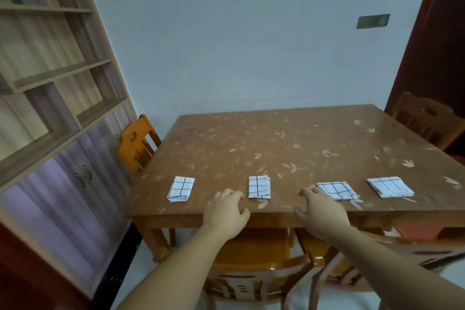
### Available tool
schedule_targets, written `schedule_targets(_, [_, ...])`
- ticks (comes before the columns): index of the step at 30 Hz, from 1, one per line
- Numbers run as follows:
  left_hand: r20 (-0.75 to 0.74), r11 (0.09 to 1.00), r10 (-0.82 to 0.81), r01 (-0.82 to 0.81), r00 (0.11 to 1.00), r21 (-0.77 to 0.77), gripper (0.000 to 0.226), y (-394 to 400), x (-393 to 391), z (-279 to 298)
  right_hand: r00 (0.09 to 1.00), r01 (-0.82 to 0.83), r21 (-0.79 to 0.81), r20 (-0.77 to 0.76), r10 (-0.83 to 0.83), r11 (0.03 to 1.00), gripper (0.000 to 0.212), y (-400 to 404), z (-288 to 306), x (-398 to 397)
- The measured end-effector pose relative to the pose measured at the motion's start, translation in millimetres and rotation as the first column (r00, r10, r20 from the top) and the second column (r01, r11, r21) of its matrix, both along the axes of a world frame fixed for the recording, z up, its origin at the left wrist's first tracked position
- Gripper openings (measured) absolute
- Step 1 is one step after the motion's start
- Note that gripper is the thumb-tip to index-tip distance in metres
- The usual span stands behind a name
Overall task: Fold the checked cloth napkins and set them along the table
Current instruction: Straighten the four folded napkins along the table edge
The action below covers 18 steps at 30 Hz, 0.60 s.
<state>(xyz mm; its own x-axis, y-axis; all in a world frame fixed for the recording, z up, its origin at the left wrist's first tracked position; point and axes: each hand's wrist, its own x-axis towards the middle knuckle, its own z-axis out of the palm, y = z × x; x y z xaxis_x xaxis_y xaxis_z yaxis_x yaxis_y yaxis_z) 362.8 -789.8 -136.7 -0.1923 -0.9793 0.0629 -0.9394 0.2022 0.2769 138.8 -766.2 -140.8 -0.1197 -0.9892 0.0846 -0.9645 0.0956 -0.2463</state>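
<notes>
Several folded white napkins with black checks lie in a row near the front edge of the brown wooden table (289, 138): the leftmost napkin (181, 189), a second napkin (259, 187), a third napkin (336, 191) and the rightmost napkin (389, 186). My left hand (225, 209) hovers at the table's front edge between the first two napkins, fingers loosely curled, holding nothing. My right hand (320, 210) is over the edge just left of the third napkin, fingertips close to its corner, holding nothing.
An orange wooden chair (137, 145) stands at the table's left side, another chair (427, 118) at the far right. Two chairs (256, 267) are tucked in below me. A shelf unit with cupboards (57, 98) lines the left wall.
</notes>
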Motion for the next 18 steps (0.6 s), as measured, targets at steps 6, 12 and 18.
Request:
schedule_targets(6, [0.033,0.998,0.043,-0.044,0.999,0.054,0.040,-45.3,-18.4,-12.8,0.999,-0.038,0.071,0.017,0.037,0.997,0.046,-57.8,-16.3,-19.4])
schedule_targets(12, [0.003,0.989,0.073,-0.072,0.997,0.128,0.039,-128.5,-19.7,-44.2,0.999,-0.028,0.176,0.042,0.021,0.984,0.048,-136.0,-43.4,-24.8])
schedule_targets(18, [-0.062,0.957,0.143,-0.122,0.988,0.265,0.038,-197.2,-27.4,-90.1,0.996,0.007,0.304,0.085,-0.034,0.953,0.051,-201.8,-77.4,-20.0])
